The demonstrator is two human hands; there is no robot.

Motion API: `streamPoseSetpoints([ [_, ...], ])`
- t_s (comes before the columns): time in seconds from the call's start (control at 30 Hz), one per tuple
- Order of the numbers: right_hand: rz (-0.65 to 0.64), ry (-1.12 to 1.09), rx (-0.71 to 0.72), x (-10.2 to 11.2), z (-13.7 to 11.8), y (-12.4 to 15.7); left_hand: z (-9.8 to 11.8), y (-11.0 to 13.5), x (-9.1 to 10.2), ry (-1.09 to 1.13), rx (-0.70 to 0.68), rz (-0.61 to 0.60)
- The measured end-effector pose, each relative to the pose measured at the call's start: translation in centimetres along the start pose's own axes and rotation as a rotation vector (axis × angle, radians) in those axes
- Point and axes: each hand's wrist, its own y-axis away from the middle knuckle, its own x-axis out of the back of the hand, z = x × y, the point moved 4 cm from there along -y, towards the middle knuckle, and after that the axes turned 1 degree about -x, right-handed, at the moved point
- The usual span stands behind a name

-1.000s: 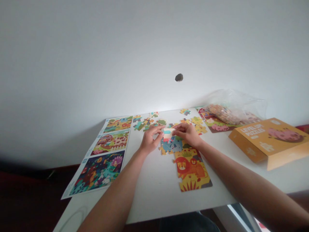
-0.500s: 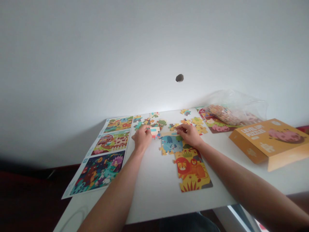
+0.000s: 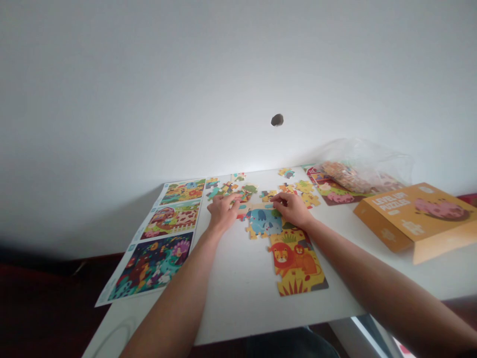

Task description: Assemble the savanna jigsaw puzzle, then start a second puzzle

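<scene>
In the head view a partly assembled jigsaw puzzle (image 3: 265, 222) lies on the table, its upper part showing blue elephants and its lower part red and orange lions. My left hand (image 3: 222, 211) has its fingers closed over a puzzle piece (image 3: 241, 217) with red on it. That piece sits against the elephant part's upper left edge; whether it is locked in cannot be seen. My right hand (image 3: 294, 209) rests on the elephant part's upper right, thumb and fingers pinched at the top edge and covering that corner.
Loose puzzle pieces (image 3: 250, 189) lie behind my hands. A picture sheet (image 3: 197, 232) is at the left. An orange puzzle box (image 3: 402, 211) stands at the right, near a clear plastic bag of pieces (image 3: 341, 171) on a farm picture (image 3: 333, 197). The wall rises behind the table.
My left hand has moved slightly right, bringing its piece against the elephant part. Its fingers now cover more of the piece. My right hand stays in place.
</scene>
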Motion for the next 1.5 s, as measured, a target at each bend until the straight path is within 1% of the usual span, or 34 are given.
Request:
streamPoseSetpoints([
  [0.13,-0.017,0.025,-0.018,0.1,-0.3,0.1,-1.0,-0.3,-0.6,-0.016,0.016,-0.004],
  [0.23,-0.026,0.048,-0.031,0.2,-0.3,0.1,-1.6,-0.5,-0.6,-0.020,0.019,0.007],
  [0.27,-0.028,0.052,-0.032,0.2,-0.3,0.1,-1.5,-0.5,-0.5,-0.019,-0.007,0.006],
  [0.33,-0.031,0.055,-0.032,0.2,-0.3,0.1,-1.0,-0.3,-0.3,-0.013,-0.106,-0.015],
  [0.43,-0.033,0.058,-0.038,0.2,-0.3,0.1,0.1,0.2,-0.3,-0.017,-0.286,-0.106],
  [0.53,-0.033,0.058,-0.043,0.2,-0.3,0.1,0.7,0.8,-0.4,-0.058,-0.386,-0.187],
  [0.67,-0.032,0.055,-0.040,0.2,-0.2,0.1,0.7,0.9,-0.4,-0.113,-0.390,-0.203],
  [0.83,-0.038,0.060,-0.028,0.1,-0.1,0.0,0.8,0.8,-0.1,-0.122,-0.386,-0.220],
  [1.17,-0.050,0.075,-0.056,0.2,-0.3,0.1,0.9,1.0,0.1,-0.119,-0.377,-0.205],
  [1.23,-0.052,0.077,-0.053,0.2,-0.3,0.1,1.0,1.0,0.3,-0.102,-0.382,-0.184],
  [1.4,-0.054,0.096,-0.048,0.1,-0.4,0.2,2.1,1.1,1.0,0.019,-0.497,-0.059],
  [1.47,-0.076,0.098,-0.014,-0.1,-0.8,0.3,2.5,1.2,0.9,0.023,-0.522,-0.063],
  [1.5,-0.093,0.097,0.021,-0.3,-1.0,0.4,2.5,1.2,0.8,0.004,-0.512,-0.072],
])
